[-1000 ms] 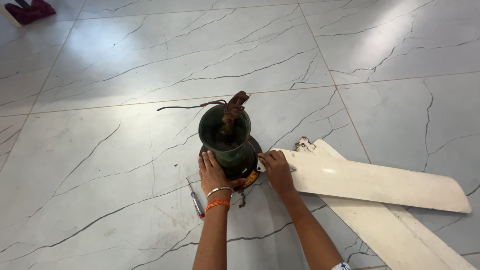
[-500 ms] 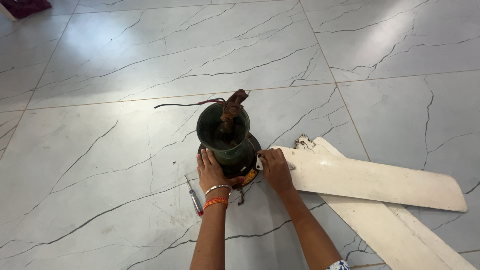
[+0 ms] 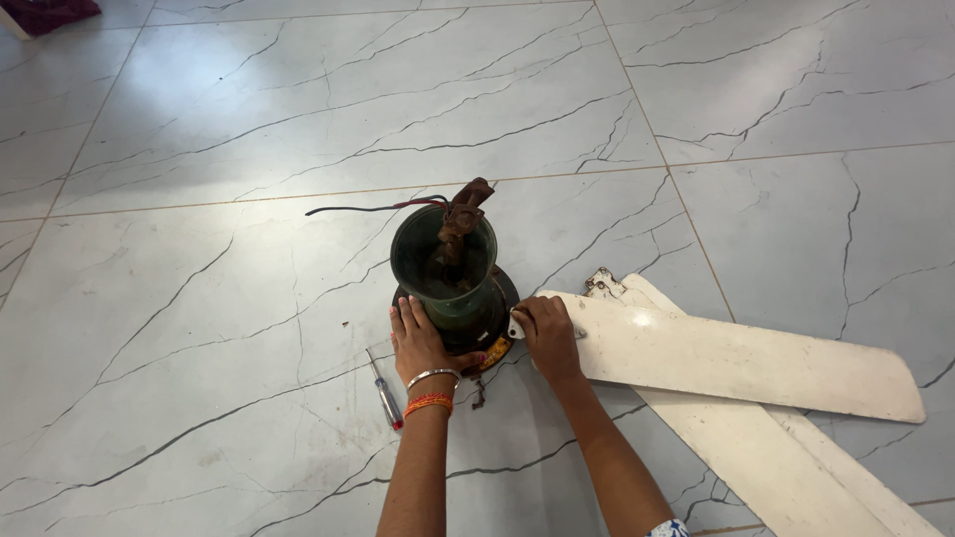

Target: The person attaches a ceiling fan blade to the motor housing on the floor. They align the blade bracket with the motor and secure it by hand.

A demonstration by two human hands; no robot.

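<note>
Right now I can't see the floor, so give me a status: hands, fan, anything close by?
Left hand on fan motor. Right hand gripping blade root. Screwdriver beside left wrist.

1. One head-worn camera looks steeply down and forward onto the grey-veined white marble tile floor (image 3: pixel 249 328).
2. It sits near enough that both forearms enter from the bottom edge.
3. No second view shares the scene
</note>
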